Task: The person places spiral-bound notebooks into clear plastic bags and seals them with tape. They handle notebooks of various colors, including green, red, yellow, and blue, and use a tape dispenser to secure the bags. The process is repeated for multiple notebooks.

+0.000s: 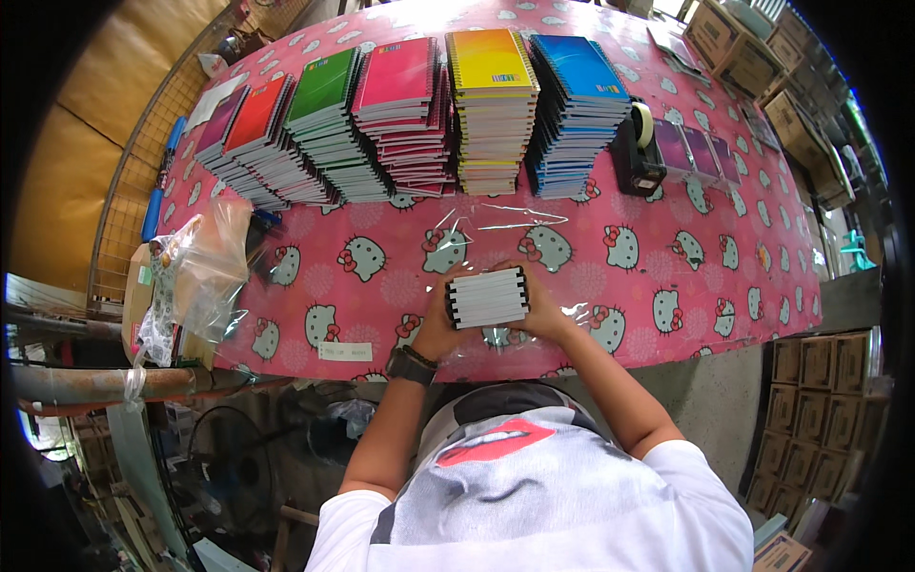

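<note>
Bundle of small notebooks (488, 298) sits directly between the two hands, near the table (391, 276)'s near edge. Left hand (437, 324) grips the left side, right hand (541, 307) the right; neither is clearly nearer. Visible face runs slightly longer left to right than near to far; full depth hidden, so true long axis cannot be told. Appearance: white page edges face up in layers, black binding showing in alternating blocks at both ends; covers not visible. Clear film (522, 225) glints just beyond; whether it wraps the bundle is unclear.
</note>
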The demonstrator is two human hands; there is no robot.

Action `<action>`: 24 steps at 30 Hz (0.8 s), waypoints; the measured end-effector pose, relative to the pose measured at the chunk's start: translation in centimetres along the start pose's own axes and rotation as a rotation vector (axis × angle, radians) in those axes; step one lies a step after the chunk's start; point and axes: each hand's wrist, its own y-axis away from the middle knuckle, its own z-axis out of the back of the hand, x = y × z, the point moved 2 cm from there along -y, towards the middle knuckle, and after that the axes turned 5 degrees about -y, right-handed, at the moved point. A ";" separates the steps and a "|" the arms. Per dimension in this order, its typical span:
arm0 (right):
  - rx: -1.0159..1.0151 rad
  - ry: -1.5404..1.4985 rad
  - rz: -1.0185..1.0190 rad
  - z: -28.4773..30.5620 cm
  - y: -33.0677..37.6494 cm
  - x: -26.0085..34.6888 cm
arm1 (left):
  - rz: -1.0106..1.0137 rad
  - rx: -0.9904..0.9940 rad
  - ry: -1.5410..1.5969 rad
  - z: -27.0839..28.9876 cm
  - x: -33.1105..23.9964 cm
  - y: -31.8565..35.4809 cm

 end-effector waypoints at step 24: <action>-0.778 -0.188 -0.648 7.5 2.8 0.1 | 0.445 -0.120 -0.375 1.2 4.2 -3.9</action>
